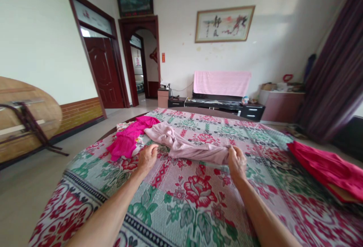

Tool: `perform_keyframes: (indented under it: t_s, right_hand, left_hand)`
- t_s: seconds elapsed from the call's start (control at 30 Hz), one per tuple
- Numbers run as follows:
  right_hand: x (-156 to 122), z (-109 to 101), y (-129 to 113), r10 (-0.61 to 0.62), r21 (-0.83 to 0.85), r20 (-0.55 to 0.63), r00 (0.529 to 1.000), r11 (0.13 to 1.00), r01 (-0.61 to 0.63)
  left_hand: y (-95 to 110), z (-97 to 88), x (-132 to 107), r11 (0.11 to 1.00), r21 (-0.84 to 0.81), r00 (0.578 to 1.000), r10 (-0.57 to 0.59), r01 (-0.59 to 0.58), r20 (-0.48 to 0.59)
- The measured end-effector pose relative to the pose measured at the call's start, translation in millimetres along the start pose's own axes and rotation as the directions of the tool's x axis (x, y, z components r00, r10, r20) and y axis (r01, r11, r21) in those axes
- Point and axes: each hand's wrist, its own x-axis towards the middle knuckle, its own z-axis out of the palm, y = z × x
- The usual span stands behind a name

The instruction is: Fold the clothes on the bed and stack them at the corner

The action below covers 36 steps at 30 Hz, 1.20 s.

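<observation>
A pale pink garment [184, 145] lies crumpled across a floral blanket [195, 201] spread over a table. My right hand [236, 161] is closed in a pinch on the garment's near right end. My left hand [147, 157] rests on the blanket with its fingers curled, just left of the garment's near edge; whether it holds any cloth I cannot make out. A bright magenta garment [129, 137] lies bunched to the left of my left hand.
Red folded cloth [326, 169] sits on the blanket's right side. A folded round wooden table [25, 114] leans at the left wall. A low TV stand with a pink cover [221, 84] stands at the back; dark curtains [337, 73] hang right.
</observation>
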Motion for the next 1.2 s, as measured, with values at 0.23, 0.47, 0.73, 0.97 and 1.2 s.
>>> perform_keyframes:
  t_s: [0.23,0.47,0.73,0.97,1.2]
  right_hand:
    - [3.7,-7.4,6.7,-0.393,-0.232,-0.143,0.908,0.906,0.356]
    - [-57.0,23.9,-34.1,-0.702,-0.132,0.465,0.540,0.548,0.826]
    - [-60.1,27.5,-19.4,-0.550,-0.206,0.598,0.583,0.598,0.775]
    - [-36.1,34.0,-26.5,-0.388,-0.161,0.530,0.755,0.828,0.538]
    - [46.1,18.5,-13.1,-0.028,-0.152,0.356,0.934,0.985,0.088]
  left_hand:
    - [4.1,-2.7,0.1,0.992,0.101,0.990,-0.087,0.075,0.115]
    - [5.6,-5.3,0.2,0.988,0.146,0.985,-0.077,0.054,0.152]
    - [5.0,-4.3,-0.2,0.990,0.141,0.987,-0.033,0.011,0.160]
    - [4.3,-3.3,0.8,0.992,0.124,0.985,-0.026,0.005,0.170]
    - [0.5,-0.3,2.2,0.995,0.098,0.988,-0.023,0.008,0.154]
